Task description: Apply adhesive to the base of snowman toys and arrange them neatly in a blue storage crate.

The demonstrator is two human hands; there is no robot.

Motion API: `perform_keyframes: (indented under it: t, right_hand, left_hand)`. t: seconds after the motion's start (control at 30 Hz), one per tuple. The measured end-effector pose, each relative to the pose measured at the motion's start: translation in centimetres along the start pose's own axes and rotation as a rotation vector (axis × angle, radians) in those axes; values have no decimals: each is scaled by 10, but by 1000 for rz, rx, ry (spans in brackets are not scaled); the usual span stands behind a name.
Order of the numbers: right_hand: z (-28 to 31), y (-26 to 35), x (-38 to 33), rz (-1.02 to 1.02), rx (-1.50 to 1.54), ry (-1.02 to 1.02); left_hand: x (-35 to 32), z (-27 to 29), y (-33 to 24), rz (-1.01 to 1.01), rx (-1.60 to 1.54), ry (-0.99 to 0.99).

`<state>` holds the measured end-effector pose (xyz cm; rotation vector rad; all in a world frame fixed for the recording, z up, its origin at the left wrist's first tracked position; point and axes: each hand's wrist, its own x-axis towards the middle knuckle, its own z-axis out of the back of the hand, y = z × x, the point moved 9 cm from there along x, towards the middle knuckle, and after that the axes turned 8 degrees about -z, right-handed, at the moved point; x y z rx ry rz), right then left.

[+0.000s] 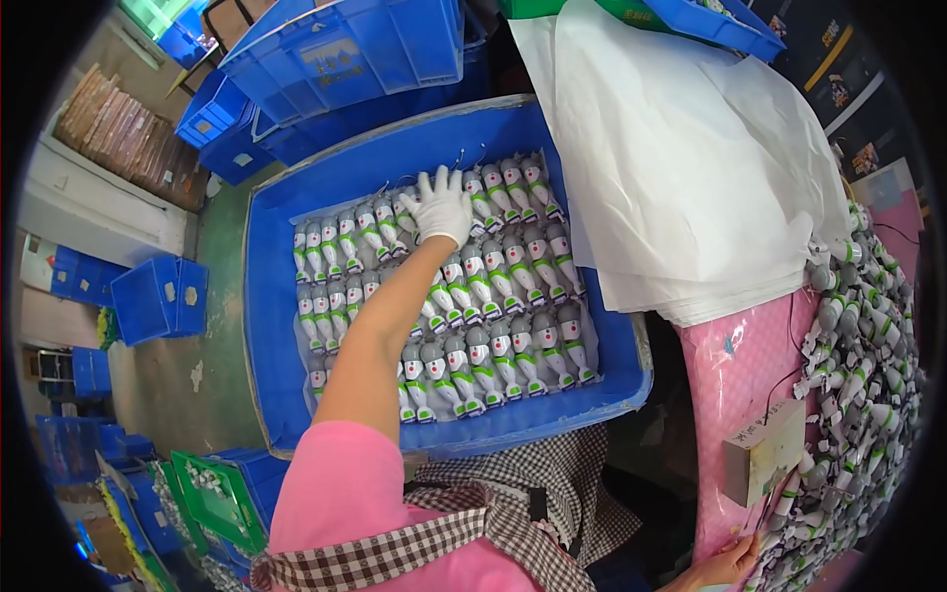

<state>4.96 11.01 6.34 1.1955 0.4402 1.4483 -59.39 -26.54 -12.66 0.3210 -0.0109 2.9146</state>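
Observation:
My left hand (440, 205), in a white glove, reaches out over a big blue crate (266, 326). Its fingers are spread and rest flat on the top row of small grey, white and green toy figures (493, 286). The figures lie packed in neat rows on a white sheet inside the crate. My right hand (725, 565), bare, sits at the bottom right, touching the edge of a loose pile of the same toy figures (863, 375) on a pink table top (745, 355). Whether its fingers grip a figure is unclear.
A stack of white sheets (691, 158) lies at the right of the crate. A small grey box (762, 454) with a wire stands on the pink table. More blue crates (345, 49) stand behind and on the floor at the left (158, 296), with a green tray (217, 498) at the lower left.

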Motion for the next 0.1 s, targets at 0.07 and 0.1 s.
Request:
perform_keyframes:
  t: [0.07,0.1]
  right_hand:
    - [1,-23,6,12,-16,19]
    - [5,-16,10,27,-23,1]
  left_hand:
    - [-4,-11,2,-39,-17,-46]
    - [-2,-14,-7,-60,-37,40]
